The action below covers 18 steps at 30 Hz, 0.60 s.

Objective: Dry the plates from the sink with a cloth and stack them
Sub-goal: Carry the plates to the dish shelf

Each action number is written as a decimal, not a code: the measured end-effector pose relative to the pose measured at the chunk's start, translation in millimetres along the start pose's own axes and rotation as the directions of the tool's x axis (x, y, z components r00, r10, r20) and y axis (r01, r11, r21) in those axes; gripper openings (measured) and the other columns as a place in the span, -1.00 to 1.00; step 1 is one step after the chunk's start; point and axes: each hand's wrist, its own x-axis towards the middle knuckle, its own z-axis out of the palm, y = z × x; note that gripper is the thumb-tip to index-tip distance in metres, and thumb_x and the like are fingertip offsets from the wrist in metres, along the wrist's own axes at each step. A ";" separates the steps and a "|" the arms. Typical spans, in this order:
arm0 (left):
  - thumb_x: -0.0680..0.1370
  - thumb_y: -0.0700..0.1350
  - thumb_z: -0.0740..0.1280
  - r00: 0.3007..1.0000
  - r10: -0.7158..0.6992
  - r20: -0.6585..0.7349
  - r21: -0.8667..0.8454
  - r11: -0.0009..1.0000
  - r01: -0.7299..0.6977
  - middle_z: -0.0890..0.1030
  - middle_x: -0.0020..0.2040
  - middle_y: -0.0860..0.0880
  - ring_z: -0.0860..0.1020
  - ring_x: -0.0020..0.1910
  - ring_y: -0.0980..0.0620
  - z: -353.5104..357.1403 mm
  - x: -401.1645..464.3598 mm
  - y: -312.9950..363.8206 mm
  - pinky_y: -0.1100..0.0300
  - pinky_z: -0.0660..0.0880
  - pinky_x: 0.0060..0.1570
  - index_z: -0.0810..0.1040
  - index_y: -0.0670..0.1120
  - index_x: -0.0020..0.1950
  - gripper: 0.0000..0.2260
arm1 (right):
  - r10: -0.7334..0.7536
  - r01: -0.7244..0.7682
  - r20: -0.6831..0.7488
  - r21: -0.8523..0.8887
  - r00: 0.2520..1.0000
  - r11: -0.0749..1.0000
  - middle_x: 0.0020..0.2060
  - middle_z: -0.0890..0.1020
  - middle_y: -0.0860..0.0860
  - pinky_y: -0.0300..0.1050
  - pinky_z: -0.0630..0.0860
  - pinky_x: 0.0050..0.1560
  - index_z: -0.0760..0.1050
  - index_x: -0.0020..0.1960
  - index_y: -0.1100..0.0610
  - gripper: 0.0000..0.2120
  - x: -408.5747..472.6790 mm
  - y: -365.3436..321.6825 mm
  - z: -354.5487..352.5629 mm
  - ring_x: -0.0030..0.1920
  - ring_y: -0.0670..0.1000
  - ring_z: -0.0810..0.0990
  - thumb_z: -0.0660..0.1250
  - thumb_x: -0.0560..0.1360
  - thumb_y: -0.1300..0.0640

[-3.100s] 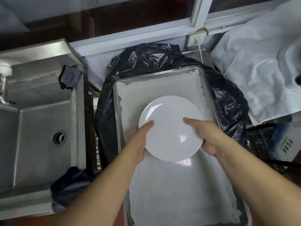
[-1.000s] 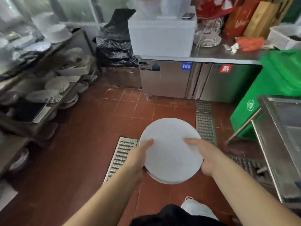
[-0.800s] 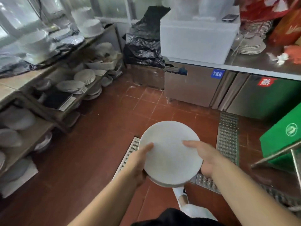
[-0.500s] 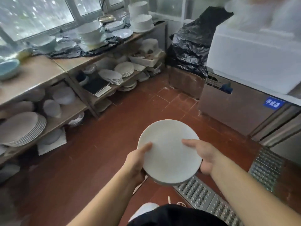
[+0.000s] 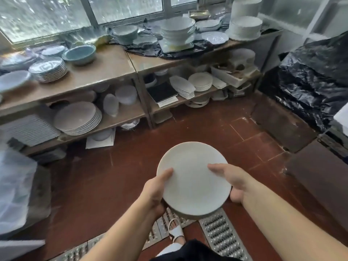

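Gripping the white plate [image 5: 194,178] from both sides, the left hand [image 5: 154,193] curls round its left rim with the thumb on top, and the right hand [image 5: 235,181] clasps the right rim the same way. The plate's held level in mid-air above the red tiled floor [image 5: 113,181], well short of the wooden shelves [image 5: 105,72] crowded with stacked dishes [image 5: 77,118].

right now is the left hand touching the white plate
Touching. The head view shows the left hand gripping the white plate at its rim, thumb lying on the top face.
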 end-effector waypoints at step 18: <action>0.59 -0.02 0.44 0.996 0.028 -0.083 -0.111 0.993 -0.038 0.74 0.07 -0.24 0.70 0.11 -0.31 44.7 201.0 224.5 -0.26 0.58 0.24 0.65 -0.25 0.22 -0.66 | 0.035 -0.027 0.114 -0.074 0.993 0.997 -0.01 0.77 0.23 0.04 0.67 -0.22 0.65 0.22 0.24 -0.75 222.5 -238.3 100.1 -0.16 0.22 0.79 0.40 0.62 0.12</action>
